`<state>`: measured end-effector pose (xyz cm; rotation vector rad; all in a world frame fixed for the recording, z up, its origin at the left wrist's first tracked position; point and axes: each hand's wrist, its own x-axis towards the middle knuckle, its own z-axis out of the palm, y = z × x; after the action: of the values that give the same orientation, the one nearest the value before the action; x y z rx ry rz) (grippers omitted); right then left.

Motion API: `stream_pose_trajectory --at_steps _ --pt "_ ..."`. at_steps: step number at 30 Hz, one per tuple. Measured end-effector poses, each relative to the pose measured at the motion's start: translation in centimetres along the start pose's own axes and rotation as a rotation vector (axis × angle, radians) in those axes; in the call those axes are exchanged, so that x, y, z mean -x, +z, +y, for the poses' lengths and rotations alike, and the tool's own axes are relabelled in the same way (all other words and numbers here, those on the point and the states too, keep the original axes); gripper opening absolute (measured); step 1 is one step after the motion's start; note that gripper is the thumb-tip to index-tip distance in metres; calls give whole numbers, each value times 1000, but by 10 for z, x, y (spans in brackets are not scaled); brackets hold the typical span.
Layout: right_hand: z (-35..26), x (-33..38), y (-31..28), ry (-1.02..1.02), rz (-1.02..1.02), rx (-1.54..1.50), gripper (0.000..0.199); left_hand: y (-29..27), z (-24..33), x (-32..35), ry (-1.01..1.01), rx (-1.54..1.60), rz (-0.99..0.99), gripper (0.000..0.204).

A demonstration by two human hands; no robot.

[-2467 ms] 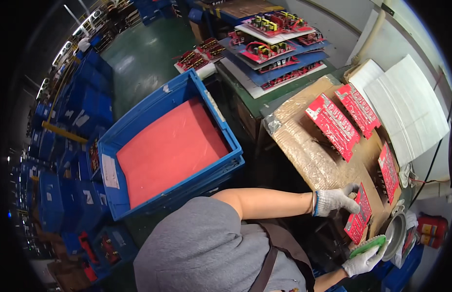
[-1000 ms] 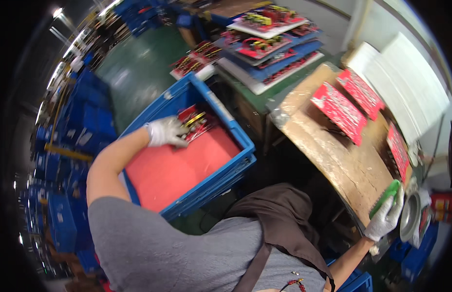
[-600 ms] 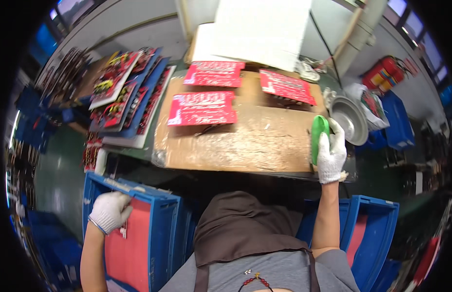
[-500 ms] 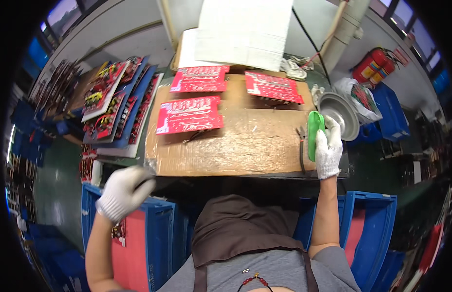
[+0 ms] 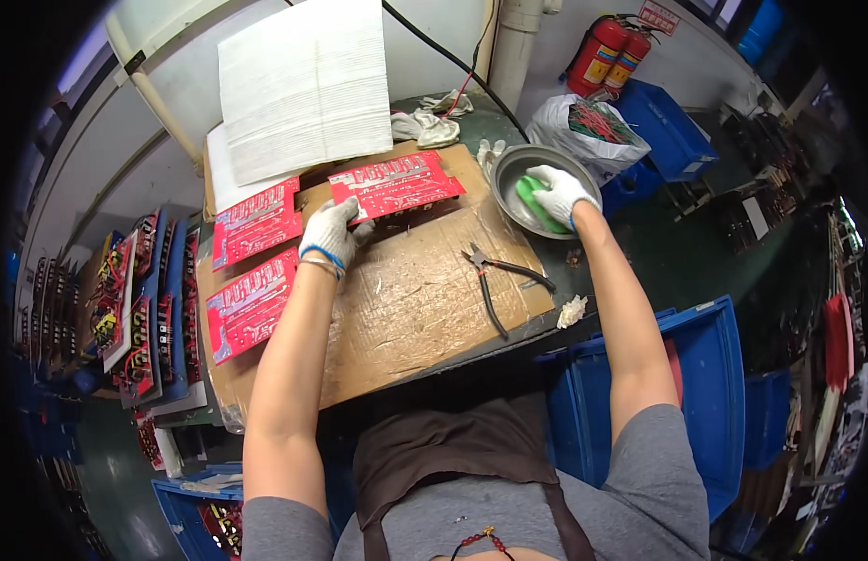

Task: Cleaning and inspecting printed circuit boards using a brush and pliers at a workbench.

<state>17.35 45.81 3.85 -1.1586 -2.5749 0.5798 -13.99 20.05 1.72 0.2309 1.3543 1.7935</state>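
My left hand, in a white knit glove, grips the lower left corner of a red circuit board. The board lies with its soldered side up, and components show under its near edge. Two more red circuit boards lie to the left, the nearer one partly behind my left forearm. My right hand, also gloved, is closed on an oblong green plastic tool inside a round metal bowl. The tool's underside is hidden.
Cutting pliers with black handles lie spread on the cardboard-covered table. Spare gloves and a bag of wires sit beyond. White foam sheets stand behind the boards. Blue crates flank me.
My left hand has moved from beside the table onto the far right board. My right hand has carried the green tool into the bowl. The whole view has turned to the right.
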Motion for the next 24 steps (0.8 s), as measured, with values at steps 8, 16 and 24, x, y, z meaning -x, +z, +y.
stream_pose_trajectory --at_steps 8,16,24 --pt "-9 -9 14 -67 -48 -31 48 -7 -24 167 135 6 65 32" --pt "-20 -19 5 -22 -9 173 42 -29 -75 218 1 259 -56 43" --pt "-206 153 40 -361 104 -254 30 -39 -78 224 99 283 -102 48"
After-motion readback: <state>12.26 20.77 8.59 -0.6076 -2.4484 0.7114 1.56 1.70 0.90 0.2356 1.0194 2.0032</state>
